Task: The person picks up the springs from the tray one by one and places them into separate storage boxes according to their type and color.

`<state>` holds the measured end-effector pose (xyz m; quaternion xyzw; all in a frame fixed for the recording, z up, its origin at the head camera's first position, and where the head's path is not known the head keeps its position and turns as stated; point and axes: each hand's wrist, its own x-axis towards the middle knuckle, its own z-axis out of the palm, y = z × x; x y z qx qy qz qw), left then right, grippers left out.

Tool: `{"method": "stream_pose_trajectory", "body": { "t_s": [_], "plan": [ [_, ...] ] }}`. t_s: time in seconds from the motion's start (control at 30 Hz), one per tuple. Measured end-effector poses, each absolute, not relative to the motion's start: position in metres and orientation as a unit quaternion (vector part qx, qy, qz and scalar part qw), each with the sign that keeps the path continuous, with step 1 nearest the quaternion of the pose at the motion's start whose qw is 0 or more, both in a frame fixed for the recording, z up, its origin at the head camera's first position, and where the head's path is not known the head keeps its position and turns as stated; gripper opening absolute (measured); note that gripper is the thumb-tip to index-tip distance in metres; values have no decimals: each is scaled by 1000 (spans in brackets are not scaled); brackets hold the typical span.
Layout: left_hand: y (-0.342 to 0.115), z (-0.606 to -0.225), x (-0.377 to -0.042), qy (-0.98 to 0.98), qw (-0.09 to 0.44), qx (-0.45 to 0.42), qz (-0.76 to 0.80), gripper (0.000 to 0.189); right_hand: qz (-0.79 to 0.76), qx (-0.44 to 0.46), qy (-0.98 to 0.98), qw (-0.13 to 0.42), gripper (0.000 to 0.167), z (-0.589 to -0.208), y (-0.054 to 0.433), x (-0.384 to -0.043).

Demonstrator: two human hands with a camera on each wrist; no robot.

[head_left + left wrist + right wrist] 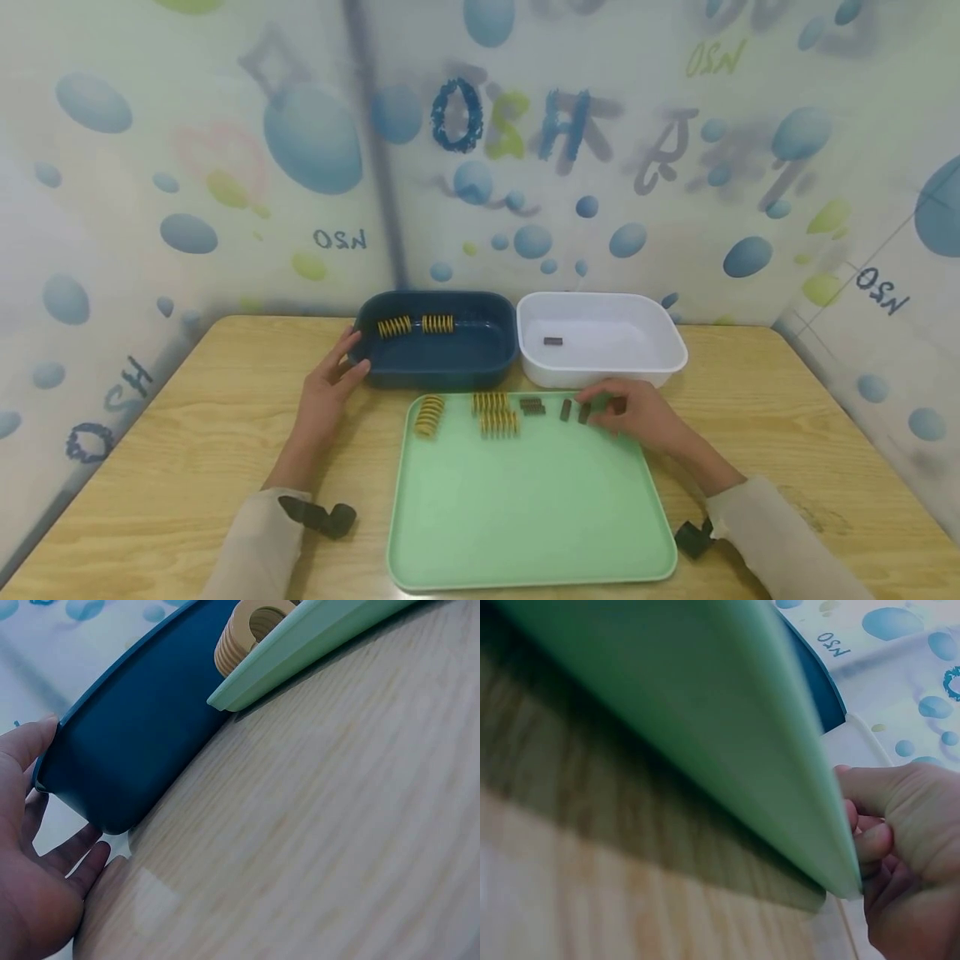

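My left hand (324, 392) rests at the left end of a dark blue bin (435, 377), its fingers against the rim and outer wall in the left wrist view. Two yellow coil springs (438, 323) lie in that bin. At the far right corner of the green tray (525, 500), the thumb and index finger of my right hand (637, 412) pinch a small dark spring (584, 412). Beside it lies another small dark spring (566, 409). The tray's edge hides the pinched spring in the right wrist view, where the curled fingers show.
Yellow springs (499, 423) and more small dark springs (532, 406) lie along the tray's far edge, with a curved yellow spring (429, 417) at its left corner. A white bin (607, 377) holding one dark spring (552, 341) adjoins the blue one. Behind hangs a patterned curtain.
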<state>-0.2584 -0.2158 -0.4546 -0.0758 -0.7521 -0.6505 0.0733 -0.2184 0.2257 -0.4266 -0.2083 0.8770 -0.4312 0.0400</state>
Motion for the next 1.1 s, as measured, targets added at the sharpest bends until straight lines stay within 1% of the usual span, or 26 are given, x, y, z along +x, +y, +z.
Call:
{"method": "stream_pose_trajectory", "body": {
  "t_s": [0.1,0.37,0.7,0.9,1.1],
  "plan": [
    [-216,-458,-260,-749,76,-78,-654,54,-424,-217,879,35,27,-427,226,-219],
    [-216,-455,-257,-748,78,-82,-654,54,-417,-224,880,35,25,-450,236,-233],
    [-207,-432,-243,-744,72,-80,-659,54,-416,-213,883,36,22,-449,241,-234],
    [-206,-432,-243,-741,72,-77,-663,54,-398,-219,890,35,23,-445,242,-231],
    [-207,-432,-242,-743,70,-76,-662,54,-403,-219,887,55,20,-446,243,-231]
  ]
}}
